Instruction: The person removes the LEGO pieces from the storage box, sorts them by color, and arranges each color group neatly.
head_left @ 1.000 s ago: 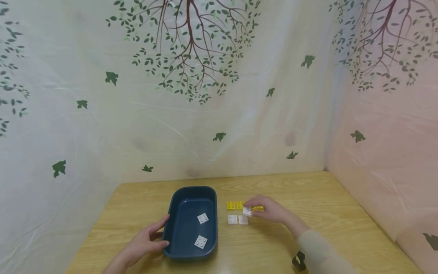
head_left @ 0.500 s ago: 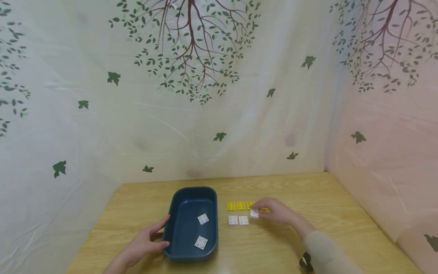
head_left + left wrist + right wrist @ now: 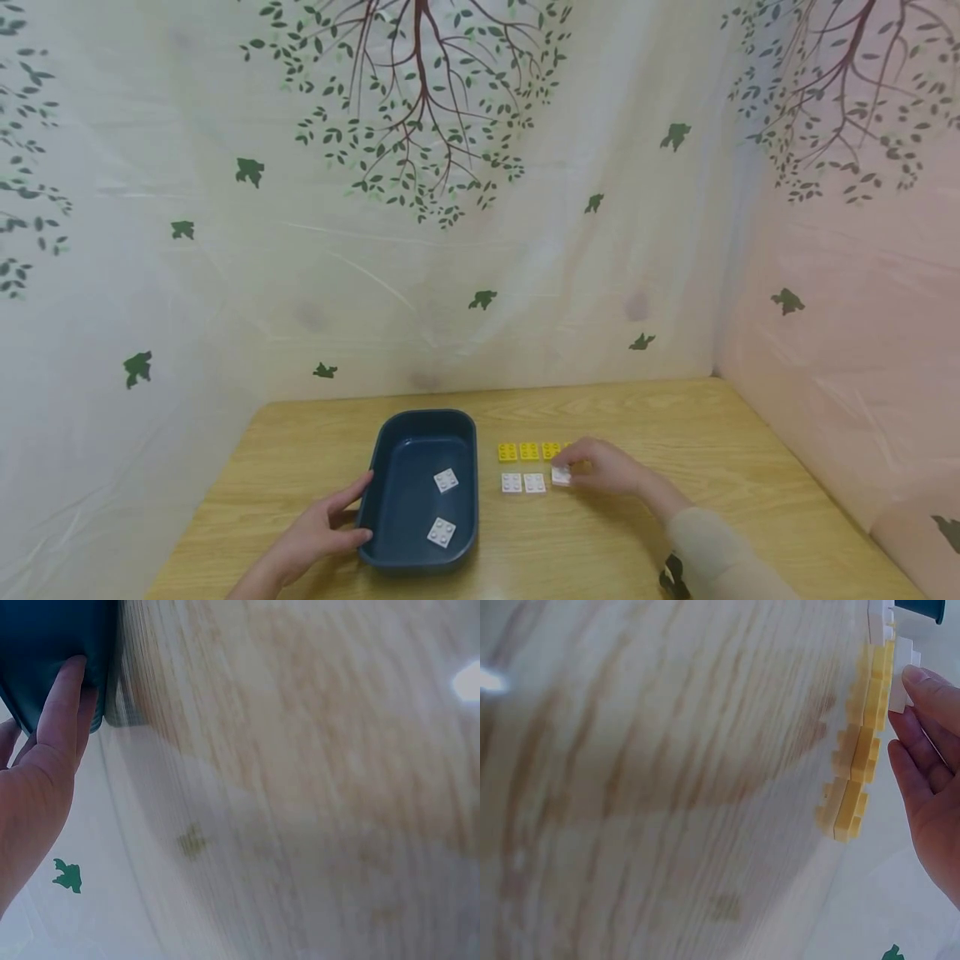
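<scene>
In the head view a dark blue tray (image 3: 420, 567) stands on the table with two white toy bricks, one of them (image 3: 441, 532) nearer its front end. My left hand (image 3: 307, 533) rests against the tray's left side, its extended fingers (image 3: 64, 705) touching the wall in the left wrist view. My right hand (image 3: 611, 468) pinches another white brick (image 3: 560, 476) between thumb and fingers. Two white bricks (image 3: 522, 482) lie to its left. Behind runs a row of yellow bricks (image 3: 529, 451), partly hidden by the right hand. In the right wrist view the pinched brick (image 3: 901, 675) stands beside yellow ones.
The wooden table (image 3: 570, 550) has a patterned curtain (image 3: 480, 333) along its back and sides. A small black object (image 3: 674, 575) shows beside the right sleeve (image 3: 720, 550).
My right hand has carried the white brick rightward, then toward me and lower, into line with the two white bricks. The left hand and the tray stay in place.
</scene>
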`<state>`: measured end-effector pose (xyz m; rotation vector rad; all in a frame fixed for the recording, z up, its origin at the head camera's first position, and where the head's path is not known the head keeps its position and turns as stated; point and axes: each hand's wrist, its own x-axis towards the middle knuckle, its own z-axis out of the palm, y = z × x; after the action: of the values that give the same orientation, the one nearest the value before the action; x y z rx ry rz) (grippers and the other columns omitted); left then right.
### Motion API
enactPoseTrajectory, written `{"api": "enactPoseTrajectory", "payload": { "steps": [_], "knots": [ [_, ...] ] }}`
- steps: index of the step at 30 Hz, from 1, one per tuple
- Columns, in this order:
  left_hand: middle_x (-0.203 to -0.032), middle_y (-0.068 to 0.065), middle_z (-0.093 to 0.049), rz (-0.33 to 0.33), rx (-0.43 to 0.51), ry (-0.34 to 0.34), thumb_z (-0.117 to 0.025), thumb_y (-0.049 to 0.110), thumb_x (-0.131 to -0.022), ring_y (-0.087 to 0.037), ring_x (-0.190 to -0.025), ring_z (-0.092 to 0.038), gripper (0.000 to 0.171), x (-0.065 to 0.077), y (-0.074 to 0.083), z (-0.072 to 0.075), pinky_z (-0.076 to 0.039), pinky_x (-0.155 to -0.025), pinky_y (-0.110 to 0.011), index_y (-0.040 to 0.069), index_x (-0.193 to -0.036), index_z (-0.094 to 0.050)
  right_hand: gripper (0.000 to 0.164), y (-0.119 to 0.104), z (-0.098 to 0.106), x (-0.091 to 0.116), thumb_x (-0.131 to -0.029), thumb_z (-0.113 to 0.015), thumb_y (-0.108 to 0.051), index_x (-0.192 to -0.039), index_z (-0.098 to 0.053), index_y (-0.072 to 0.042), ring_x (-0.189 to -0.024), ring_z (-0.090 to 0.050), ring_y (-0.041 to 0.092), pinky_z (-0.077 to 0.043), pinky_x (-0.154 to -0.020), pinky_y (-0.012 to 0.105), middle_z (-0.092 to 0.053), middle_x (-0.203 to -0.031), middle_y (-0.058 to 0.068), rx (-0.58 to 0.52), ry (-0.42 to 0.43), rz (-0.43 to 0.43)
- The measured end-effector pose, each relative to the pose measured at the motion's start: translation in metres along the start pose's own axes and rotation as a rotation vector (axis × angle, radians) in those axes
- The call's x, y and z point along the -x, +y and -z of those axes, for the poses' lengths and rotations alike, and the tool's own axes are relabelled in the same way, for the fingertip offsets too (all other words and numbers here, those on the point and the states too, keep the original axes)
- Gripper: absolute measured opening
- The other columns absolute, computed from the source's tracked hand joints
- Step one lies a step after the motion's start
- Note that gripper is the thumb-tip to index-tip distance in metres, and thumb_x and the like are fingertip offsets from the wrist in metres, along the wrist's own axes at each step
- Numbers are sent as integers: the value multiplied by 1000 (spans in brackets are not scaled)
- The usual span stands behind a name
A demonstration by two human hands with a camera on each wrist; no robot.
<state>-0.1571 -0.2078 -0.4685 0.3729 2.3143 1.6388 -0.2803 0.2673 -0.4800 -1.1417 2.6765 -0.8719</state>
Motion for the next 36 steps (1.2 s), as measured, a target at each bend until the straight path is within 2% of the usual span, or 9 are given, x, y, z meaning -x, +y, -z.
{"api": "enactPoseTrajectory", "payload": {
  "steps": [7, 13, 17, 22, 27, 33, 36],
  "knots": [
    [-156, -33, -18, 5, 3, -4, -71, 13, -91, -52, -127, -46, 82, -1, 0, 0, -51, -96, -36, 3, -156, -23, 31, 2, -4, 0, -84, -73, -3, -115, -72, -7, -108, -63, 25, -49, -96, 48, -70, -115, 6, -26, -11, 39],
    [-156, -33, -18, 3, -1, -2, -72, 13, -91, -52, -127, -46, 82, -1, -1, -1, -51, -96, -36, 3, -156, -23, 30, 0, -6, 1, -84, -73, -4, -114, -72, -7, -109, -63, 26, -48, -97, 51, -70, -115, 6, -51, -39, 37],
    [-156, -33, -19, 8, -14, 8, -72, 13, -91, -52, -126, -47, 82, 0, 1, -2, -49, -99, -45, 3, -156, -24, 30, 0, -6, 1, -85, -73, -4, -115, -72, -9, -110, -62, 24, -47, -97, 50, -70, -116, 4, -56, -61, 10],
    [-155, -33, -20, 20, -21, 15, -72, 14, -91, -52, -126, -47, 82, 0, 2, -2, -46, -100, -53, 4, -156, -24, 31, 3, -8, 0, -84, -74, -3, -115, -72, -9, -109, -62, 22, -48, -97, 47, -70, -115, 4, -45, -63, 35],
    [-156, -33, -20, 11, -19, 13, -72, 13, -91, -51, -126, -47, 81, 0, 1, -2, -48, -99, -48, 4, -156, -25, 32, 7, -10, -1, -83, -74, -2, -115, -72, -10, -109, -62, 20, -48, -97, 44, -70, -116, 3, -57, -62, 41],
    [-156, -33, -18, -4, -1, 3, -72, 12, -91, -51, -127, -47, 81, 0, 0, -1, -51, -95, -32, 3, -156, -24, 33, 8, -11, -1, -84, -75, -3, -115, -73, -13, -111, -61, 18, -48, -98, 44, -69, -117, -1, -48, -66, 27],
    [-156, -33, -17, -7, 1, 0, -72, 12, -91, -51, -127, -46, 81, 0, 0, -1, -51, -94, -30, 3, -156, -24, 33, 7, -11, -1, -84, -75, -4, -116, -72, -13, -111, -61, 20, -47, -99, 46, -69, -118, 0, -55, -62, 20]
  ]
}}
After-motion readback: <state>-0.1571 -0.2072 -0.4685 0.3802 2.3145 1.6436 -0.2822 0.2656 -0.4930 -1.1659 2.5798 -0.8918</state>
